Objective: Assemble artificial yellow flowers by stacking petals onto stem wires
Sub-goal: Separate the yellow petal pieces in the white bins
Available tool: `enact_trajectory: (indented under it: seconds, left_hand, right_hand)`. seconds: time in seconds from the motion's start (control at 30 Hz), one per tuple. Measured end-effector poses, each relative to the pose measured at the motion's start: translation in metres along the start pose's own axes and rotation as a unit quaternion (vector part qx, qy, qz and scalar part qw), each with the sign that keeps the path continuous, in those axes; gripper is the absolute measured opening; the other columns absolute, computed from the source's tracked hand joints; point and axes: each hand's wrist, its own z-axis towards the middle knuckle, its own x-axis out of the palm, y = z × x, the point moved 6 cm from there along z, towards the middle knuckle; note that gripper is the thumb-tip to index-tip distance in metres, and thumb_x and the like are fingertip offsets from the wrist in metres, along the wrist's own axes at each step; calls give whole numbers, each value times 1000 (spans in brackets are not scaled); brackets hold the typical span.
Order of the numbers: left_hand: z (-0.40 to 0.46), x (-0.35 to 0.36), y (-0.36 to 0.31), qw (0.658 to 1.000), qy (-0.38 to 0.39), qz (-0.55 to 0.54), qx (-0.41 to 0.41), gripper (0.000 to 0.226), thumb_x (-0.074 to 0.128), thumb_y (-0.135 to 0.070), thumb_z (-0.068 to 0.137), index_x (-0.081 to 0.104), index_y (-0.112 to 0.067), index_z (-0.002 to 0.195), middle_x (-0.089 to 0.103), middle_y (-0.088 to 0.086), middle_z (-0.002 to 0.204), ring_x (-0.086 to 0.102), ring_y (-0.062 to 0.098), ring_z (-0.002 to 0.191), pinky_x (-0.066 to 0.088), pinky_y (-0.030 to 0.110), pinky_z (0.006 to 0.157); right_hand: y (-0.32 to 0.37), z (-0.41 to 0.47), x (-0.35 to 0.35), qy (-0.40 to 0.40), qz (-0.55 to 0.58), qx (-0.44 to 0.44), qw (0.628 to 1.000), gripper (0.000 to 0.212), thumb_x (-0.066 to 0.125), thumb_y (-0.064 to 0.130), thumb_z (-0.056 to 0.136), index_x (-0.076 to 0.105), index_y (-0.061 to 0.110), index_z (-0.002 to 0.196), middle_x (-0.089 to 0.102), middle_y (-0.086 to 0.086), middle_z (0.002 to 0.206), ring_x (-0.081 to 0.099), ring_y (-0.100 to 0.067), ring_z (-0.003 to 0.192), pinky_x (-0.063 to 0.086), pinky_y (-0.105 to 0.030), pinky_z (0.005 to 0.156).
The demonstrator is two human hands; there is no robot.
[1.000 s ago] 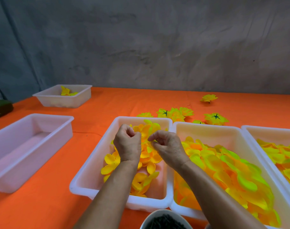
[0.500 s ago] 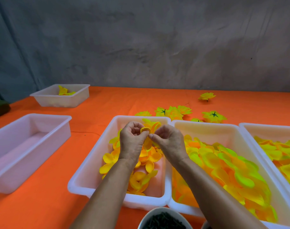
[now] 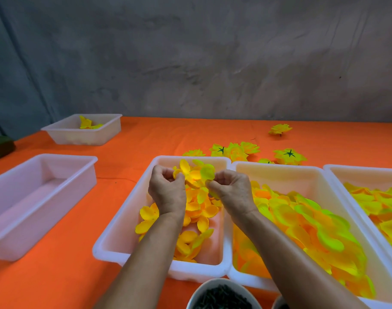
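Orange cloth covers the tabletop, which meets a grey, mottled wall at the back. I see both hands raised over the middle bin, a white tray holding loose yellow petals. My left hand has its fingers curled and pinches a yellow petal layer at its left side; my right hand likewise has its fingers curled and pinches the same layer at its right edge, so each grip is clamped on that piece. I cannot tell whether a stem wire runs through it. Just right of the middle bin and touching it stands a larger bin heaped with yellow-green petals, and a third bin of the same kind shows at the right edge. An empty-looking white tray stands to the left, and a smaller tray with a few yellow pieces stands far left at the back. Finished flowers lie on the cloth behind the bins. A bowl of dark pieces sits at the near edge.
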Motion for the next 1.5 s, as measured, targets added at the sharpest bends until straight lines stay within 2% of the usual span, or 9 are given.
enact_trajectory:
  seconds: [0.37, 0.67, 0.8, 0.9, 1.03, 1.17, 1.33, 1.43, 1.5]
  left_hand:
    - [9, -17, 9, 995, -82, 32, -55, 12, 58, 3, 74, 51, -6, 79, 54, 8, 77, 54, 29, 76, 47, 40, 74]
    - [4, 4, 26, 963, 105, 218, -118, 24, 61, -1, 75, 63, -11, 96, 65, 9, 94, 57, 27, 81, 43, 29, 70]
    - [0, 7, 4, 951, 146, 271, 1, 38, 61, -3, 76, 61, -10, 113, 59, 13, 117, 54, 33, 110, 44, 37, 89]
    - [-12, 12, -33, 954, 205, 163, 148, 41, 60, 4, 71, 63, -8, 110, 60, 9, 111, 57, 26, 103, 46, 34, 89]
    - [-52, 24, -53, 865, 422, 137, 236, 56, 60, -9, 60, 62, -14, 116, 59, -1, 109, 57, 12, 94, 49, 22, 80]
    - [-53, 19, -54, 872, 364, 170, 279, 51, 67, 7, 69, 63, -8, 118, 67, 10, 112, 62, 21, 95, 47, 25, 85]
    - [-36, 8, -38, 934, 327, 98, 109, 25, 62, 6, 82, 66, -7, 103, 69, 13, 92, 68, 23, 80, 54, 32, 79]
    - [-33, 5, -26, 940, 336, 48, -14, 8, 59, 0, 89, 61, -7, 87, 63, 17, 82, 67, 37, 77, 57, 45, 75]
    - [-35, 2, -16, 938, 337, 36, -72, 10, 58, -4, 90, 60, -8, 82, 62, 19, 84, 65, 33, 69, 58, 36, 60]
  right_hand:
    - [-1, 5, -16, -72, 56, -13, 996, 25, 63, -9, 76, 61, 11, 61, 56, -4, 55, 51, -13, 50, 42, -24, 52]
    - [0, 6, -8, -5, 51, 9, 999, 26, 66, 5, 84, 61, 16, 61, 56, 9, 45, 50, -2, 40, 39, -17, 42]
    - [6, 8, -8, -2, 12, 46, 999, 20, 72, 7, 78, 62, 19, 65, 57, 5, 51, 50, -5, 39, 33, -16, 38]
    - [7, 8, -9, -28, -20, 105, 994, 18, 74, 10, 74, 58, 19, 76, 59, 0, 60, 54, -9, 42, 33, -19, 40]
    - [6, 3, -6, -40, -20, 167, 985, 13, 65, 3, 75, 58, 13, 79, 56, -4, 60, 52, -14, 47, 33, -21, 46]
    - [6, -7, -6, -13, 55, 240, 969, 18, 60, 0, 79, 56, 11, 66, 52, -5, 55, 45, -8, 35, 25, -13, 38]
    - [15, -13, -15, 52, 87, 262, 960, 9, 56, 19, 90, 54, 16, 82, 61, -5, 67, 47, -5, 37, 31, -14, 40]
    - [17, -15, -33, 51, 66, 252, 964, 8, 55, 21, 91, 54, 17, 85, 62, -2, 68, 49, -6, 42, 32, -15, 41]
    - [16, -17, -45, 44, 58, 246, 967, 8, 55, 18, 91, 55, 16, 83, 61, -2, 67, 48, -5, 41, 31, -15, 41]
